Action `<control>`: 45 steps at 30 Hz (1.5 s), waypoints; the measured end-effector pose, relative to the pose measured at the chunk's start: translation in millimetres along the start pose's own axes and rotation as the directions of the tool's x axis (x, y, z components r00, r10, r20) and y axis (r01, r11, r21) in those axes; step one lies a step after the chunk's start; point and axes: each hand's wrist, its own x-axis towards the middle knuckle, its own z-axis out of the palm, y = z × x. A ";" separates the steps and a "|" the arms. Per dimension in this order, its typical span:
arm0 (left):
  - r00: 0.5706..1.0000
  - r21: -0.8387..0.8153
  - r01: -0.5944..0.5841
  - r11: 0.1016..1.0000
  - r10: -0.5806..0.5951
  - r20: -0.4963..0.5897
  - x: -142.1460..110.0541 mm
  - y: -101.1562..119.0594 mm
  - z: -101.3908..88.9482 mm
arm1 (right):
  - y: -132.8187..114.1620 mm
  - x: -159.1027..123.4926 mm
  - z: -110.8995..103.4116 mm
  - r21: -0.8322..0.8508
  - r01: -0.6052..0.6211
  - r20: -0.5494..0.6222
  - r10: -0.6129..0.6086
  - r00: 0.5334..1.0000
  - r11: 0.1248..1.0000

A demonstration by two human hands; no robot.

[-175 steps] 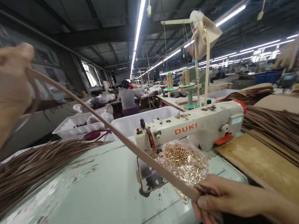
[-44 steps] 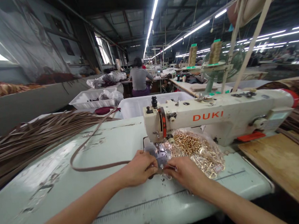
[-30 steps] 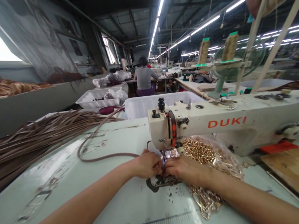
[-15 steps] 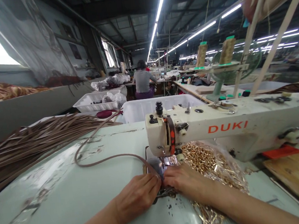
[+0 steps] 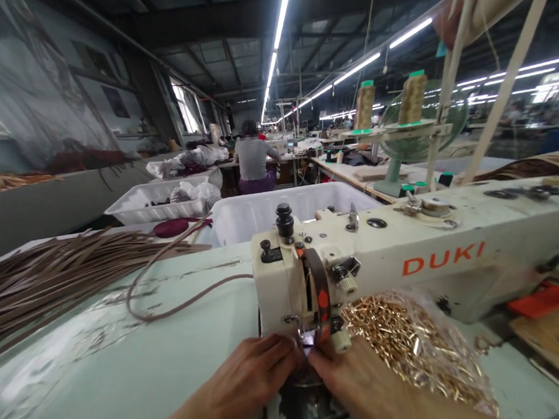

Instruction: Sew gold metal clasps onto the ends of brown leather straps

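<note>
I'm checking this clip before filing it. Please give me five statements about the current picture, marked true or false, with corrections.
1. The left hand and right hand are close together at the sewing machine. True.
2. The bag of metal pieces lies left of both hands. False: it lies on the right.
3. Two thread spools have green tops. True.
4. The DUKI lettering is blue. False: it is orange.
5. The loose brown strap runs straight across the table. False: it curves.
</note>
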 end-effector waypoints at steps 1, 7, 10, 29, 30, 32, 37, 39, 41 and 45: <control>1.000 0.027 -0.013 1.000 0.013 -0.025 -0.5 1.0 -0.9 | -1.2 -1.5 1.0 -0.023 0.004 -0.004 -0.004 1.000 1.000; 0.975 0.144 -0.077 0.987 0.104 -0.196 -0.5 0.2 -1.3 | -7.0 -2.2 14.7 -0.210 0.077 -0.083 -0.096 0.992 0.975; 0.967 0.163 -0.070 0.984 0.107 -0.230 -0.4 -0.9 1.1 | -8.4 -0.5 21.5 -0.197 0.071 -0.140 -0.100 0.985 0.978; 0.993 -0.025 0.092 0.995 -0.094 -0.077 -14.1 -7.6 19.8 | -8.5 4.0 17.3 -0.083 -0.047 0.031 0.050 0.998 0.995; 0.990 -0.036 0.094 0.995 -0.097 -0.098 -12.6 -7.6 19.8 | -8.8 4.0 16.7 -0.094 -0.056 0.027 0.059 0.998 0.994; 0.985 -0.077 0.105 0.991 -0.115 -0.132 -8.9 -7.1 18.2 | -9.5 3.6 15.4 -0.129 -0.083 0.002 0.084 0.996 0.988; 0.987 -0.125 0.100 0.987 -0.114 -0.112 -1.9 -4.6 10.1 | -10.0 0.9 10.8 -0.208 -0.096 -0.084 0.080 0.993 0.974; 0.991 -0.103 0.078 0.992 -0.088 -0.098 -0.6 -3.6 8.1 | -9.3 0.1 8.4 -0.216 -0.074 -0.094 0.055 0.994 0.974; 0.997 -0.081 0.051 0.995 -0.056 -0.057 0.5 -2.5 6.9 | -8.3 -0.4 7.2 -0.219 -0.063 -0.084 0.046 0.995 0.974; 0.998 -0.088 0.047 0.995 -0.044 0.034 2.5 0.6 4.7 | -6.5 -1.9 9.5 -0.232 -0.087 -0.025 0.084 0.996 0.969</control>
